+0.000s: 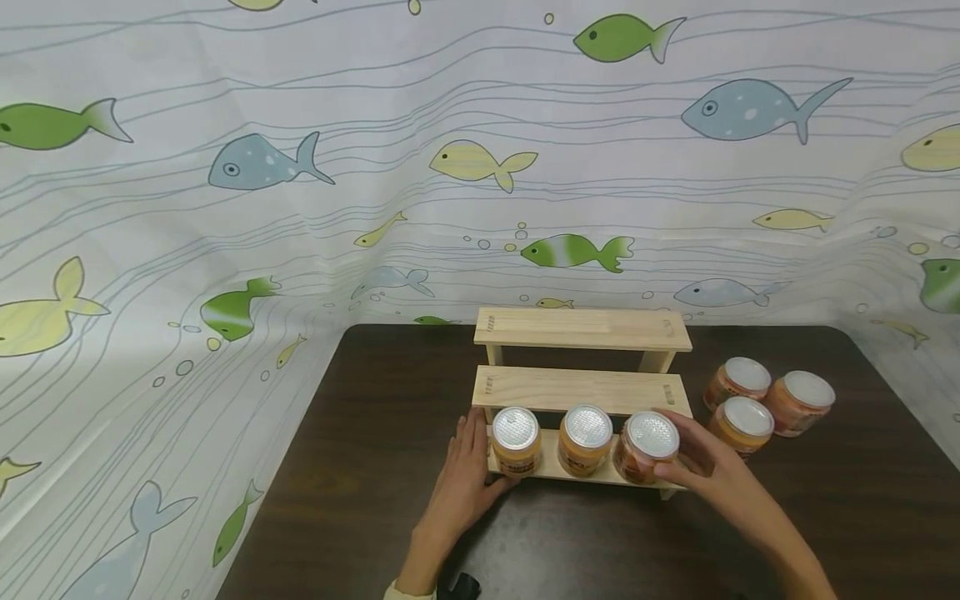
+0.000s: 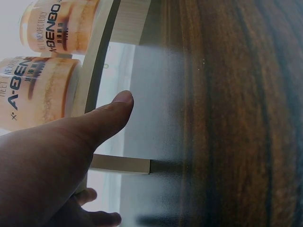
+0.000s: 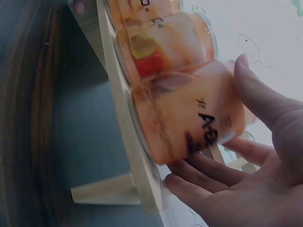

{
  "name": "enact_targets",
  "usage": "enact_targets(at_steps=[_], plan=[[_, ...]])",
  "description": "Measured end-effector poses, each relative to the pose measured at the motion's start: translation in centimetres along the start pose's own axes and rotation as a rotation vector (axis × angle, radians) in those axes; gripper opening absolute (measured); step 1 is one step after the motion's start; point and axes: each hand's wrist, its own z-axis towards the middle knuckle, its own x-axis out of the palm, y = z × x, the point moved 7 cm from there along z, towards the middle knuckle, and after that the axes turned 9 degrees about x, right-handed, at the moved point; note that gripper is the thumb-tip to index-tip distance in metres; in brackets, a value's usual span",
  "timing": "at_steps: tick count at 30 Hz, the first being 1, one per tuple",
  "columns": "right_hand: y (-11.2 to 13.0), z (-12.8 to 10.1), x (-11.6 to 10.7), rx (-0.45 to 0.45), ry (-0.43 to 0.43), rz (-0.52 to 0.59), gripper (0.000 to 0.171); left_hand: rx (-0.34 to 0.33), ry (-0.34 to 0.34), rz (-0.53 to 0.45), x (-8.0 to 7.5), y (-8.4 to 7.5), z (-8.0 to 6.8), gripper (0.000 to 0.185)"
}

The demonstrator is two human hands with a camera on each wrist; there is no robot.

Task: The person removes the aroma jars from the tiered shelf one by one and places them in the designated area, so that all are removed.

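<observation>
A three-tier wooden step rack [image 1: 581, 387] stands on the dark table. On its lowest step three orange-labelled jars with silvery-white tops stand in a row: a left jar [image 1: 516, 440], a middle jar [image 1: 585, 440] and a right jar [image 1: 639, 458]. My right hand [image 1: 712, 467] holds the right jar, thumb on one side and fingers on the other; its base is at the step in the right wrist view. My left hand [image 1: 467, 475] grips the left end of the lowest step, thumb [image 2: 111, 116] along the front edge and fingertips [image 2: 106, 218] showing below it.
Three more jars are grouped on the table right of the rack: a back jar [image 1: 738, 383], a front jar [image 1: 744, 421] and an outer jar [image 1: 802, 402]. A white fish-patterned cloth [image 1: 360, 208] hangs behind and beside the dark table [image 1: 360, 467].
</observation>
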Motion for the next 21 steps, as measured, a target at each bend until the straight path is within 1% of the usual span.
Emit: enact_targets(at_steps=[3, 6, 10, 14, 21], plan=[[0.1, 0.2, 0.4, -0.001, 0.018, 0.013, 0.075, 0.005, -0.002, -0.001, 0.0, -0.1, 0.1, 0.114], [0.3, 0.2, 0.7, -0.024, 0.029, 0.034, 0.076, 0.007, -0.002, -0.001, 0.0, -0.2, 0.1, 0.114], [0.4, 0.3, 0.9, -0.037, 0.031, 0.051, 0.077, 0.008, -0.003, 0.003, 0.0, -0.2, 0.1, 0.114], [0.3, 0.7, 1.2, -0.017, 0.027, 0.046, 0.080, 0.004, -0.002, 0.001, -0.1, -0.2, 0.1, 0.113], [0.4, 1.2, 2.1, 0.021, 0.011, 0.001, 0.089, -0.002, 0.003, -0.007, -0.1, -0.1, 0.0, 0.113]])
